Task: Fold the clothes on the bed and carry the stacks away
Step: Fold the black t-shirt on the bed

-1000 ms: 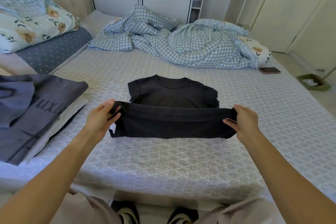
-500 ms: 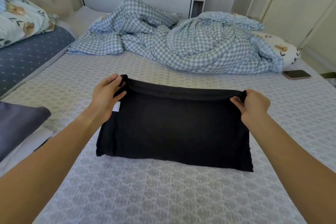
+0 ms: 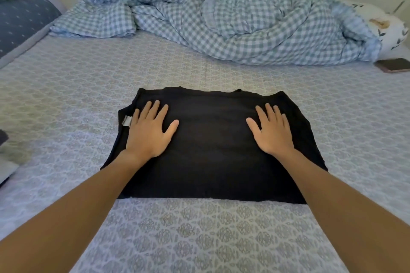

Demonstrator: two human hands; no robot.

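- Both of your hands lie flat with fingers spread: your left hand (image 3: pixel 149 132) presses the left part of the black T-shirt (image 3: pixel 210 150), and your right hand (image 3: pixel 273 132) presses the right part. Neither is pinching any cloth.
- That T-shirt sits folded into a rough rectangle on the patterned bedsheet (image 3: pixel 199 239), near the front edge of the bed, well apart from the checked duvet (image 3: pixel 233 24) bunched at the far side.
- A small white label (image 3: pixel 126 121) pokes out at the shirt's left edge, just beside your left little finger.
- Expect it to handle as light, soft and limp. It should not hold its shape by itself, so the layers may slide apart or sag if you lift it by one corner.
- Best hold, by my judgement: slide flat fingers under the two short sides and carry it level, or pinch both far corners together for another fold.
- It is not fragile, and the sheet gives enough friction for smoothing without it skating away.
- Half a second ago you were pinching the far edge at its two corners, laying the folded half down; a second ago the hem was held up in the air with the shirt's upper half exposed.
- Now the fold is down, your grip has let go, and your palms have moved inward onto the top layer.
- A phone (image 3: pixel 395 64) lies at the far right, clear of the work.
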